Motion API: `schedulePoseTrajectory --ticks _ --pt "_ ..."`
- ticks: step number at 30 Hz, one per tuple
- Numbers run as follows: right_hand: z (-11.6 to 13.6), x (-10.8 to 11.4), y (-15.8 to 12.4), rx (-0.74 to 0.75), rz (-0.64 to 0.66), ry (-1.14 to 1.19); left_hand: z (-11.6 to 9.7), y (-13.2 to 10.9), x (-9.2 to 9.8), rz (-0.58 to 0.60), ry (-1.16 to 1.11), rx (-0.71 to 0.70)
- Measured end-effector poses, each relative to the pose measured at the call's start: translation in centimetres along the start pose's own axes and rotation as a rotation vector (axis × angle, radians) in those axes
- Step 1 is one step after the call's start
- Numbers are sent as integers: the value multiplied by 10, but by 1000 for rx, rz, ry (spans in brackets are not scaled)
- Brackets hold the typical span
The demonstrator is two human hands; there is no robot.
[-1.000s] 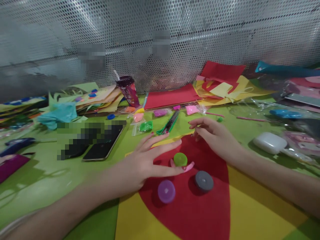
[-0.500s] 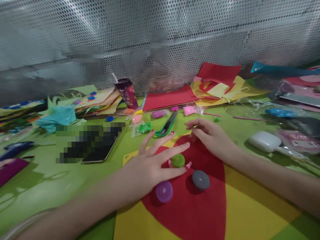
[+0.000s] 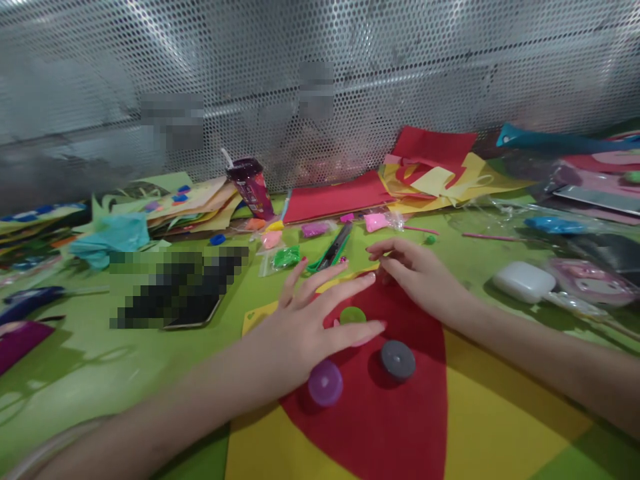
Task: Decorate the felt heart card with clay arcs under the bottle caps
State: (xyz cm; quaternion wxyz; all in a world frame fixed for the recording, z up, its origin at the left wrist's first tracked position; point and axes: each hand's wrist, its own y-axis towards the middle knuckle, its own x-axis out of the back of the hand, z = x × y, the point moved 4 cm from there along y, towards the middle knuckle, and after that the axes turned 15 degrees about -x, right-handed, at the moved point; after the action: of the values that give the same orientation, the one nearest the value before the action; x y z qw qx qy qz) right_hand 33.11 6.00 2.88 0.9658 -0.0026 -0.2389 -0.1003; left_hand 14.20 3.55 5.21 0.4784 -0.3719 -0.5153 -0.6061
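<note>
My left hand (image 3: pixel 313 319) lies open with fingers spread over the red felt shape (image 3: pixel 390 413), its fingertips beside a green clay disc (image 3: pixel 353 315). A purple clay disc (image 3: pixel 325 383) sits just under that hand's heel, and a grey clay disc (image 3: pixel 398 360) lies to the right of it. My right hand (image 3: pixel 417 275) rests at the top edge of the red felt, fingers loosely curled and pointing left, with nothing seen in them. The red felt lies on a yellow sheet (image 3: pixel 505 413).
A phone (image 3: pixel 195 310) lies left of my hands. Green-handled scissors (image 3: pixel 334 248), small clay bags (image 3: pixel 280 257) and a dark cup (image 3: pixel 250 187) stand behind. Felt stacks (image 3: pixel 435 167) line the perforated metal wall. A white case (image 3: pixel 523 281) sits at the right.
My left hand slid forward and up a little, so its fingers now partly cover the green disc. My right hand stays at the felt's top edge.
</note>
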Motion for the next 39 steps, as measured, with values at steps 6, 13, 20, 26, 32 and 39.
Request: schedulePoseTrajectory --ticks 6,13,20,26,32,39 --pt "-1 0 0 1 0 7 1 3 -3 45 5 -22" --pt "0 0 0 -4 -4 -17 4 7 -1 78 -45 -49" --pt "1 0 -1 -1 -8 -20 8 11 -1 98 -88 -41" --pt "-1 1 1 10 2 -14 9 10 -6 59 15 -85" --pt "1 2 -1 2 11 -24 15 2 4 -76 76 3" --pt "11 1 -12 34 16 52 33 -28 2 -71 -297 271"
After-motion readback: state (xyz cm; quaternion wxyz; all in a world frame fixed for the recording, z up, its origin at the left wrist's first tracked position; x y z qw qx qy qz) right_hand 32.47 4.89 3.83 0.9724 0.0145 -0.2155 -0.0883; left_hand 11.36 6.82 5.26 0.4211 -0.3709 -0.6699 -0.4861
